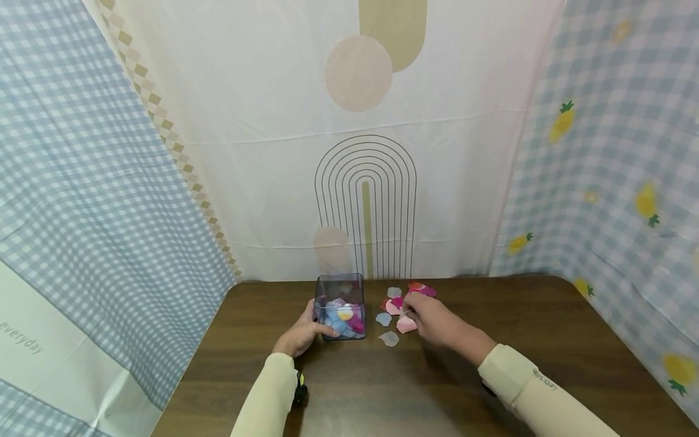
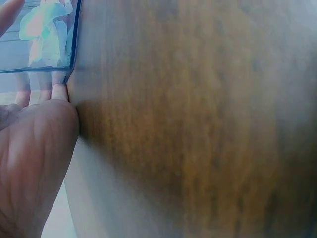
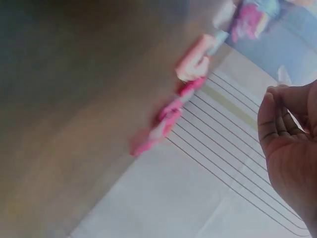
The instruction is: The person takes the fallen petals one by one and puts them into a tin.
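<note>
A clear, dark-tinted plastic box (image 1: 341,285) stands on the table, partly filled with blue, white, yellow and magenta artificial petals (image 1: 338,320). My left hand (image 1: 299,335) grips its left side, the thumb across the front; the left wrist view shows the fingers through the clear wall. To the right of the box, my right hand (image 1: 439,323) is over loose petals. Its thumb and fingertips pinch a whitish petal (image 3: 284,75), seen in the right wrist view. Beneath and around that hand lie a pink petal (image 1: 406,325), a light blue petal (image 1: 384,318) and a white petal (image 1: 389,338).
Red and magenta petals (image 1: 423,289) lie toward the back of the brown wooden table (image 1: 360,388). A patterned white cloth (image 1: 273,182) hangs behind the table, with checked cloths at both sides.
</note>
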`<move>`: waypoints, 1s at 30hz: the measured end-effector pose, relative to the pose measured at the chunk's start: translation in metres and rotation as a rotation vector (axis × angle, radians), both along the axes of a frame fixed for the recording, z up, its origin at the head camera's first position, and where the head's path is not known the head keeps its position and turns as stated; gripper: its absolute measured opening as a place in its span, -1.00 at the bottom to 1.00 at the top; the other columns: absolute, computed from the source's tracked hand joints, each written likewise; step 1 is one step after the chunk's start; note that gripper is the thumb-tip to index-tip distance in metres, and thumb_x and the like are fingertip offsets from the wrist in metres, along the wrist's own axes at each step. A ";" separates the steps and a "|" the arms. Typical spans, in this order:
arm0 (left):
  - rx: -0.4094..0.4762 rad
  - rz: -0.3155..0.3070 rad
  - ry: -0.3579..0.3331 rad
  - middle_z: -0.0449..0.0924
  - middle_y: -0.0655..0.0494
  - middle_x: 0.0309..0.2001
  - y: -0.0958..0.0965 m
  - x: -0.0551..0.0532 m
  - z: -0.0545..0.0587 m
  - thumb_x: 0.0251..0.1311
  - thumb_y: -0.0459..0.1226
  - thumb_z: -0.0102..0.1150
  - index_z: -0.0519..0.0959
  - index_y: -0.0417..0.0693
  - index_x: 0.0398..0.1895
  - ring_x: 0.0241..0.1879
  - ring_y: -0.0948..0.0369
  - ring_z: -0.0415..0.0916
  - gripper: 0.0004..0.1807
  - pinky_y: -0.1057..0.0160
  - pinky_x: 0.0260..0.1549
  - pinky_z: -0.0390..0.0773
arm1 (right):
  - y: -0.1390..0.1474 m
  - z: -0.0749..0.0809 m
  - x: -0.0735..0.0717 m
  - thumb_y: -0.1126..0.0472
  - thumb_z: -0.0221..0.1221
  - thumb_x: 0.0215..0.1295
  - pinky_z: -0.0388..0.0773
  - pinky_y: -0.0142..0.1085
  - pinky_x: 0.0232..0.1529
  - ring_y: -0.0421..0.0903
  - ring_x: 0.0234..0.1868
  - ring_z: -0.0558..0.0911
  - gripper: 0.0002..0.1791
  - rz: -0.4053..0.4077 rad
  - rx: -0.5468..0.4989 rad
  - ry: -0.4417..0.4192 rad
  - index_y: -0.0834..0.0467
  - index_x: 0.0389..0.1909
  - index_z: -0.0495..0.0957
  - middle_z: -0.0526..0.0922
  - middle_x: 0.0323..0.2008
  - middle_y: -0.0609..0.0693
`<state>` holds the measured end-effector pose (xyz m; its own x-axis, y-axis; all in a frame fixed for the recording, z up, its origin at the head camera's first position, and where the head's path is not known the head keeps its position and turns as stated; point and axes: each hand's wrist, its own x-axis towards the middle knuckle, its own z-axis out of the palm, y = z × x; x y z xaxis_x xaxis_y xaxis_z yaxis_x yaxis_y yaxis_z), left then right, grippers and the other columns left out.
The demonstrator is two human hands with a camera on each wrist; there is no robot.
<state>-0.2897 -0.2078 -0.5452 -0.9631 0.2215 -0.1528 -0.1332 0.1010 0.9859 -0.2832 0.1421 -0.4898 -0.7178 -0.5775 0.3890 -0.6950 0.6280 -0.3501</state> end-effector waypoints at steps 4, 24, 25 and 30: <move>-0.005 -0.001 -0.006 0.31 -0.16 0.47 -0.001 0.000 0.001 0.00 -0.47 0.51 0.03 -0.01 0.60 0.31 0.04 0.43 0.14 0.03 0.48 0.29 | -0.009 0.011 -0.005 0.44 0.31 0.38 0.45 -0.40 -0.28 -0.27 -0.33 0.40 -0.78 0.000 -0.077 0.061 0.10 -0.32 0.50 0.49 -0.39 -0.14; 0.017 0.008 -0.016 0.27 -0.16 0.50 -0.001 -0.001 -0.002 -0.04 -0.47 0.54 0.04 -0.02 0.59 0.40 -0.03 0.33 0.15 -0.19 0.63 0.06 | -0.034 0.029 -0.004 0.37 0.27 0.47 0.64 -0.35 -0.22 -0.25 -0.27 0.59 -0.92 0.043 -0.251 0.025 0.12 -0.17 0.66 0.70 -0.21 -0.03; 0.013 0.007 -0.013 0.26 -0.17 0.50 -0.001 0.000 -0.002 -0.05 -0.47 0.54 0.04 -0.02 0.59 0.39 -0.03 0.33 0.15 -0.20 0.62 0.06 | -0.036 0.029 -0.004 0.36 0.27 0.47 0.62 -0.37 -0.22 -0.26 -0.28 0.58 -0.92 0.044 -0.254 0.018 0.11 -0.17 0.66 0.70 -0.21 -0.04; 0.019 0.013 -0.008 0.27 -0.18 0.49 0.000 0.000 -0.002 -0.05 -0.49 0.52 0.05 -0.02 0.58 0.36 -0.03 0.35 0.13 -0.15 0.60 0.12 | -0.050 0.035 -0.005 0.34 0.30 0.45 0.58 -0.39 -0.27 -0.28 -0.32 0.52 -0.94 0.065 -0.243 0.048 0.11 -0.17 0.68 0.71 -0.24 -0.04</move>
<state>-0.2894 -0.2076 -0.5468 -0.9646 0.2121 -0.1568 -0.1426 0.0807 0.9865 -0.2886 0.0924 -0.4553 -0.6596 -0.5071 0.5548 -0.7506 0.4825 -0.4514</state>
